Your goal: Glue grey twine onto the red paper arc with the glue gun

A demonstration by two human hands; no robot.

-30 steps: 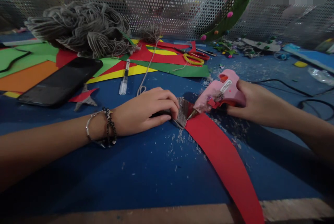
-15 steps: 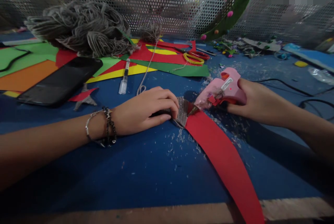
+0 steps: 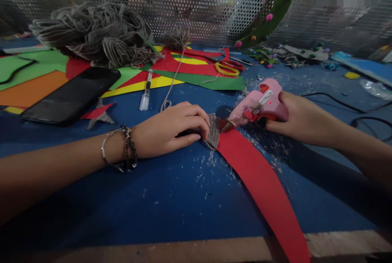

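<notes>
lining up the nozzle (image 3: 227, 125) matters most here. your right hand (image 3: 298, 118) is closed round the glue gun (image 3: 260, 103), nozzle slanting down and left to the upper part of the strip (image 3: 260, 177), just beside the edge of the yarn wrap (image 3: 214, 130). can't tell if the tip touches the red surface or sits just above it. trigger finger hidden, so no telling whether you're squeezing.

left hand (image 3: 180, 130): fingers bent in a narrow grip on the wrap, low over the worktop (image 3: 122, 201). a sound hold, by the look of it: it should stop the turns springing loose. mind those fingertips, though; they're near a tip that is likely hot.

the strip curves down from the wrap and runs past the worktop's near edge. that overhang could tug and twist it, so pin firmly and watch the angle.

for a neat join, probably best to lay a thin line right along the wrap's edge, across the strip's width; too much would likely ooze and lump under the yarn. pale shreds (image 3: 211, 159) lie close by; they could stick to wet glue. give the cord (image 3: 333, 101), right of the gun, some slack so it can't drag your aim.
</notes>
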